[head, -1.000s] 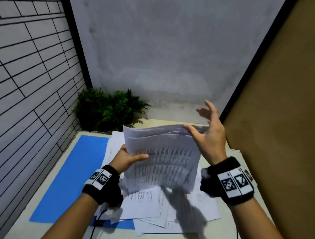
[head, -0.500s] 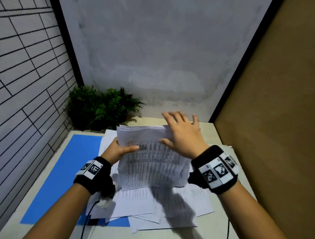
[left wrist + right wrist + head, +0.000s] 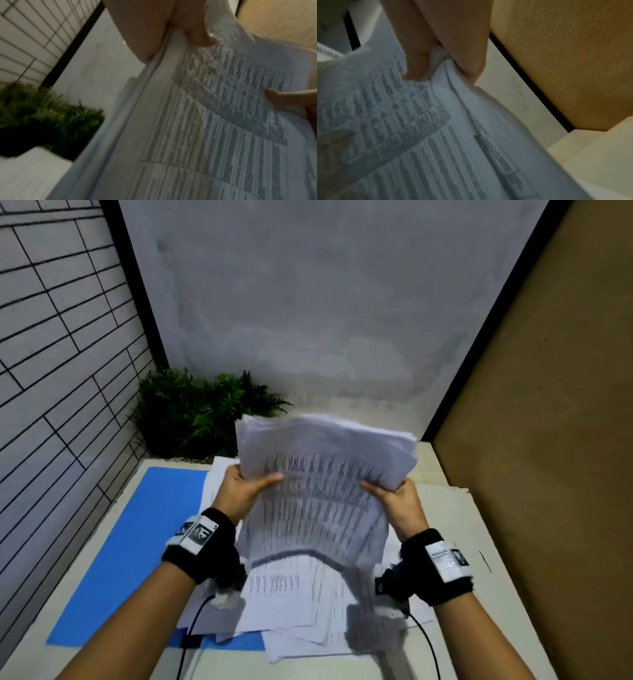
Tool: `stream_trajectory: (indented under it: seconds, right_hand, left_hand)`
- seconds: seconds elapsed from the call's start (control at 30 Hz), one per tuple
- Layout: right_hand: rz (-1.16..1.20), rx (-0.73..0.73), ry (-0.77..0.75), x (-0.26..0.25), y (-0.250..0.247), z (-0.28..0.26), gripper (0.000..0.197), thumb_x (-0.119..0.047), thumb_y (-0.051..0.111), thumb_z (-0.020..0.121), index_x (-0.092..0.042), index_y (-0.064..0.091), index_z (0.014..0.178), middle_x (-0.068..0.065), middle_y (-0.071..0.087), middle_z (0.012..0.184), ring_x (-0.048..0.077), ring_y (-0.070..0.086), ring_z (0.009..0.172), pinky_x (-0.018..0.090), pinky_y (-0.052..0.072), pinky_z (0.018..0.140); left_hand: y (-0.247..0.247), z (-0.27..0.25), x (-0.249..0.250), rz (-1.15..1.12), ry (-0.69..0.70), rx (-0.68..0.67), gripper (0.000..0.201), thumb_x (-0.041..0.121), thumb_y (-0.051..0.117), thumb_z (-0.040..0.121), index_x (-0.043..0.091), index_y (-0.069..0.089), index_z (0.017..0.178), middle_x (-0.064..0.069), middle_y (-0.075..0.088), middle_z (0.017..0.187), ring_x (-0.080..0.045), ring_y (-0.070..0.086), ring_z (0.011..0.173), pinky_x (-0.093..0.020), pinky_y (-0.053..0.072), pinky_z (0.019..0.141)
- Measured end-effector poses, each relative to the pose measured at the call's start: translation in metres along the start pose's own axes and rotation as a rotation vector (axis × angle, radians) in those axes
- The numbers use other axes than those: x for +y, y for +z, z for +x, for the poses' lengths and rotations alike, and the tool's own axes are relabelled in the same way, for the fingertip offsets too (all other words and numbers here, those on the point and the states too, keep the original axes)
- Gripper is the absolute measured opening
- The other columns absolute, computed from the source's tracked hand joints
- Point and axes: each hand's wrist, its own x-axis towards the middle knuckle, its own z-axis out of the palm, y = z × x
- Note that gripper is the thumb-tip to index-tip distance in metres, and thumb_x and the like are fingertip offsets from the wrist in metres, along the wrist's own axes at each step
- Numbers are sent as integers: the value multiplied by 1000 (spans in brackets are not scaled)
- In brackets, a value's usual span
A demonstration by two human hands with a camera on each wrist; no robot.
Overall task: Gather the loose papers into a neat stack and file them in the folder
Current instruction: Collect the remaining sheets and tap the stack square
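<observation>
1. At the far left a tiled wall runs beside the table, and a green fern-like plant sits in the back left corner where that wall meets the grey one.
2. A blue folder lies flat on the left part of the table, its right side covered by loose sheets spread on the tabletop.
3. The left hand grasps the left edge of the raised paper stack; its thumb lies across the printed front face and its fingers are behind the sheets. The left wrist view shows that thumb pressed on the top page with the sheet edges fanned under it.
4. The stack is held up in the air between both hands, above the loose sheets, its top leaning away from the person toward the back wall. Its printed tables face the person, and its lower edge sags and is blurred. The edges are not aligned.
5. The right hand grips the stack's right edge, thumb on the front and fingers behind. The right wrist view shows the thumb and palm clamping the sheets.
6. Both wrists wear black bands with printed markers, each with a cable hanging down.
7. A brown board wall stands along the table's right side.
</observation>
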Motion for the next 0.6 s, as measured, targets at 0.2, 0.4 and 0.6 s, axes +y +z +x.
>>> stream_trajectory:
  seconds: [0.2,0.4,0.6]
  right_hand:
    - [77,-5,-97,-11,4,-8,54,-23,84,54,-19,58,101,-8,73,84,3,68,77,20,56,72]
    - [-822,253,-608,-54,9,-16,84,-34,65,81,-9,18,145,11,29,151,24,27,140,39,23,115]
    - [-1374,-76,-388,-63,-4,-9,85,-48,52,85,-19,1,147,-1,2,159,19,-2,146,52,7,116]
  left_hand:
    - [-10,-6,-1,-10,39,-103,71,53,85,24,30,65,88,18,74,75,6,67,74,-10,52,63]
    - [-10,-3,-19,43,-93,-97,83,63,81,16,27,60,88,3,66,92,2,67,78,-13,54,65]
    - [-8,-2,-18,75,-108,-131,81,63,81,19,26,61,88,2,68,93,-11,65,90,-26,51,80]
